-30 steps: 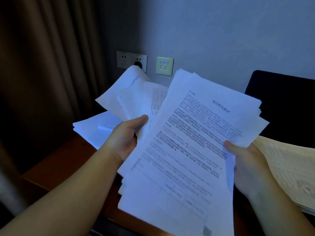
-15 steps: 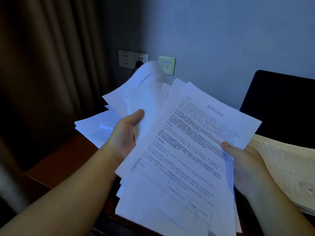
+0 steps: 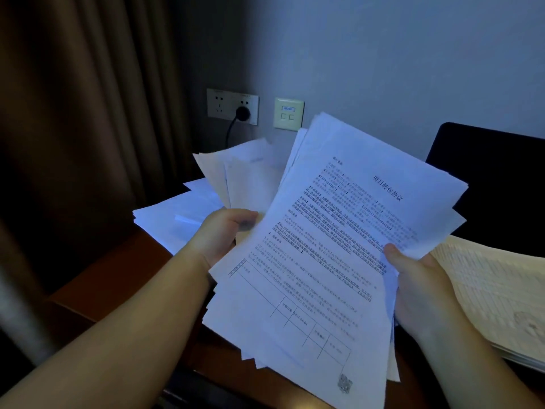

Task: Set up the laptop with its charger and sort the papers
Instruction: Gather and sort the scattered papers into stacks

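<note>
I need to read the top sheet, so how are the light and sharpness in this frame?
Head view: dim, bluish light; the printed sheet held by the right hand is sharp in its title and bold lines, its fine text smeared; the curtain and the yellowish stack at right are blurred.

Single head-worn view, looking forward and down, close over the desk (image 3: pixel 124 278), facing the wall (image 3: pixel 383 54)

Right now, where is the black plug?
In the head view, upper centre-left: the black plug sits in the right half of the wall socket plate, just left of the cream network plate, above the papers on the desk.
</note>
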A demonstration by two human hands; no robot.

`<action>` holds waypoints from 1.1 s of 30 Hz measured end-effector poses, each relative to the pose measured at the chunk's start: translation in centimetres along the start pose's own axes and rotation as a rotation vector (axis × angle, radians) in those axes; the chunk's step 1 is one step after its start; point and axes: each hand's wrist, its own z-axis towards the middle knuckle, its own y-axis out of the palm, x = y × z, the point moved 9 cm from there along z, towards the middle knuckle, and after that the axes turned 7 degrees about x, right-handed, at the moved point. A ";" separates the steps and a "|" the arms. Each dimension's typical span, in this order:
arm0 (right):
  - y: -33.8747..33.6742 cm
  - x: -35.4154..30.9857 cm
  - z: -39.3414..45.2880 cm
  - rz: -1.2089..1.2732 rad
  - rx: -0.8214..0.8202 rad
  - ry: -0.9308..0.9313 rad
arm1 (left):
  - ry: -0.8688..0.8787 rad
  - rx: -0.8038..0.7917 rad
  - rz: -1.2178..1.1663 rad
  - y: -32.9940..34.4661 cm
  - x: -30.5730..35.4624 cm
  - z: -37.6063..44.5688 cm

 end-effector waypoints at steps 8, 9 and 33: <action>0.2 -0.8 -1.0 -0.193 0.066 -0.162 | 0.104 0.014 0.183 -0.1 2.2 -0.5; 0.4 -1.0 -1.1 -0.188 0.064 -0.157 | 0.117 -0.005 0.172 -0.2 2.7 -0.7; -4.1 -3.3 -4.9 -0.047 0.011 0.014 | 0.182 -0.087 -0.019 1.7 1.8 -5.4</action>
